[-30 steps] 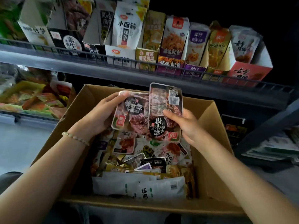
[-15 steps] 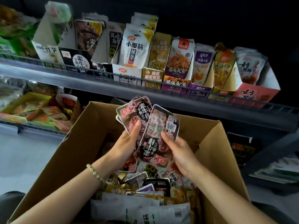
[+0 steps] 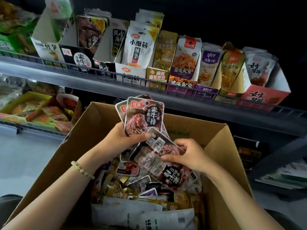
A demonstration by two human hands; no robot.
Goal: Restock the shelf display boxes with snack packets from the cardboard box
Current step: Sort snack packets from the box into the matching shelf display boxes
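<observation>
A grey metal shelf (image 3: 49,75) with a wire rail (image 3: 126,80) crosses a near-black backdrop, pale floor (image 3: 25,160) lower left.

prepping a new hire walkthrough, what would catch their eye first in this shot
First, the hands at centre: the left hand holds a fan of steak-print packets upright, while the right hand grips a single packet, tilted with its label upside down. Below them the open cardboard box is heaped with mixed snack packets. Above, a row of display boxes lines the upper shelf.
</observation>
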